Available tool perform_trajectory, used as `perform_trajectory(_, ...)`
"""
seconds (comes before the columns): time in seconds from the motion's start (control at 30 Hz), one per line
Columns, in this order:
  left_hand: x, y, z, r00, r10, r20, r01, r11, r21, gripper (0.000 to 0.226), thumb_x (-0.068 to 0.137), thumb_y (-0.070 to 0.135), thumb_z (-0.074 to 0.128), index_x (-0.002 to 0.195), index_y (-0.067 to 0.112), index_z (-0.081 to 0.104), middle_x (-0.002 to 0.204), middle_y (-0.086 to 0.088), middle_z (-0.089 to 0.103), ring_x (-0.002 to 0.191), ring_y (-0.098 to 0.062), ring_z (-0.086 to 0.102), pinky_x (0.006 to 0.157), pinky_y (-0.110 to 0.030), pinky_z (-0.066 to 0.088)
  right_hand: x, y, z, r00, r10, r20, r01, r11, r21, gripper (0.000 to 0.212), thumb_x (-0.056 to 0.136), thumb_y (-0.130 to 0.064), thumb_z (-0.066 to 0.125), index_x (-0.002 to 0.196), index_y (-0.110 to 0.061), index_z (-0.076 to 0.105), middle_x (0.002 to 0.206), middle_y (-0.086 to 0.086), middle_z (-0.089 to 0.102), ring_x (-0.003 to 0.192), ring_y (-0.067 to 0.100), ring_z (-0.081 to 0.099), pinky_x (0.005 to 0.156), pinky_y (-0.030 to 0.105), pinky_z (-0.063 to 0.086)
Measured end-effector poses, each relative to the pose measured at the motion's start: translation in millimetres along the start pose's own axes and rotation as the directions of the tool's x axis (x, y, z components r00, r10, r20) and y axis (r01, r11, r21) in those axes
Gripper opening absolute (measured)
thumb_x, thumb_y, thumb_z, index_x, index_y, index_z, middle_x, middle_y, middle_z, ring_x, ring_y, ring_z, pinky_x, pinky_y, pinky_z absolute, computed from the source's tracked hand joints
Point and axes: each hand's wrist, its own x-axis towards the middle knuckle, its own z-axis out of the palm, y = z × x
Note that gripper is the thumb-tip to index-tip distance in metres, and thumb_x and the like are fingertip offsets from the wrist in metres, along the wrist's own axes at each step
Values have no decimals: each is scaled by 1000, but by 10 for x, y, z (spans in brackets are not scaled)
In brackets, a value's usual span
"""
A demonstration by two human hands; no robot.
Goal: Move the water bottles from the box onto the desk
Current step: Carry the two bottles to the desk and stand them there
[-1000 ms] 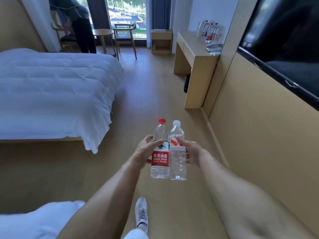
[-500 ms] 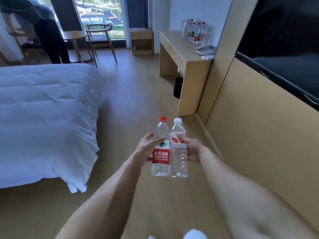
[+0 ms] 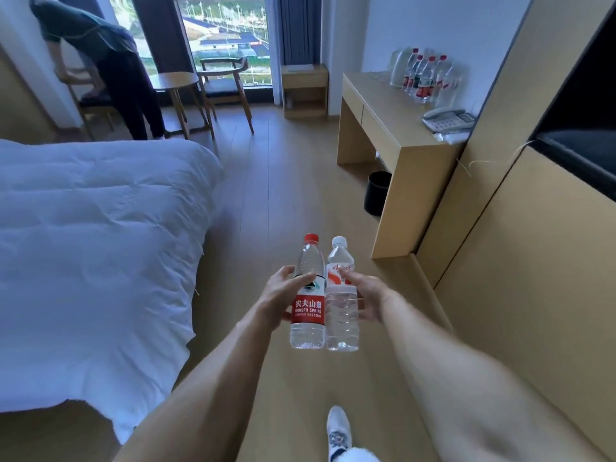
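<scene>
Your left hand (image 3: 278,300) curls around the red-capped bottle (image 3: 308,295), thumb laid across the front just above its red label. Your right hand (image 3: 368,300) grips the white-capped bottle (image 3: 341,305) from the far side; only the forefinger tip shows on the front, and the other fingers are hidden behind the clear plastic. The two bottles stand upright, side by side and touching, held out in front of you above the wooden floor (image 3: 283,195).

Ahead and to the right of your hands stands the bench (image 3: 393,128) against the wall. At its far end a cluster of bottles (image 3: 426,76) crowds together; they overlap, so you cannot count them, and a pale jug-like shape behind them is too blurred to name. Nearer on the bench sits a telephone (image 3: 448,118), partly cut off by the wall panel. A dark bin (image 3: 376,193) is half hidden under the bench.

Left of your hands lies the bed (image 3: 93,245) with its white duvet. Below your hands, one white shoe (image 3: 338,431) shows, its heel covered by white cloth. Far off, a person (image 3: 106,61) bends by the window, head out of sight.
</scene>
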Motion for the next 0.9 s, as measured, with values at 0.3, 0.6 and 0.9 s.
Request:
perform_trajectory(0.3,1266,1009,-110,995,36,-92,-41,997,-61,67,87,38,76,143,21,45,114,-10,69,95,-27,72,81,-47,60,1236,-1353,-44,993,-1,120,12,996,-86,59,79,-53,76,116,-8,65,110,15,73,104,35,69,100,55,50)
perform_trajectory(0.6,2539,1664,-247,995,63,-82,-71,994,-89,59,85,37,76,137,23,52,111,-8,71,93,-26,72,69,-39,58,2294,-2253,-34,995,-32,90,36,998,-49,58,77,-52,76,116,-10,65,110,13,73,103,33,68,98,54,51)
perform_trajectory(0.9,4343,2501,-450,996,46,71,-38,994,-104,54,84,34,79,130,27,52,104,-8,72,80,-23,75,60,-35,58,3592,-3363,-4,996,-60,-67,62,998,17,55,83,-53,72,117,-10,65,109,13,73,98,32,69,85,45,56)
